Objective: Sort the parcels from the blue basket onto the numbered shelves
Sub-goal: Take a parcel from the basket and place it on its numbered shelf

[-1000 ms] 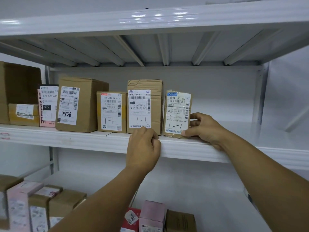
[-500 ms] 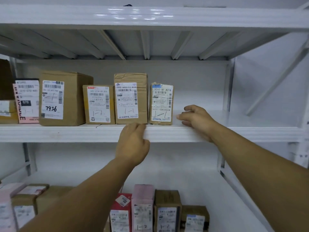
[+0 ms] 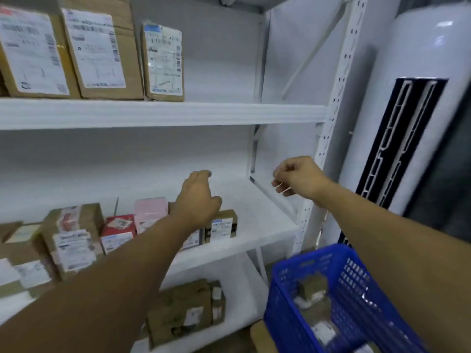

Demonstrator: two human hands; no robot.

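Labelling on the parcels is showing as white printed slips with barcodes, but blur is leaving every line of writing unreadable. Three brown parcels are standing upright side by side on the upper shelf [image 3: 229, 114]; the rightmost, a narrow parcel [image 3: 163, 62], is carrying a blue strip across the top of its label. On the middle shelf [image 3: 260, 220] a taped brown box [image 3: 74, 235], a red box [image 3: 118, 231], a pink box [image 3: 151, 215] and a small brown box [image 3: 221, 225] are sitting in a row. At lower right, beside the rack, the blue basket [image 3: 288, 296] is holding several parcels, among them a brown carton [image 3: 312, 289] lying near the top.

The left hand [image 3: 196, 202] is hovering in front of the middle-shelf row, fingers relaxed and grasping nothing. The right hand [image 3: 298, 178] is hanging in the air near the perforated upright [image 3: 331, 118], fingers clenched on nothing. A large brown parcel [image 3: 183, 309] is lying on the lowest level.
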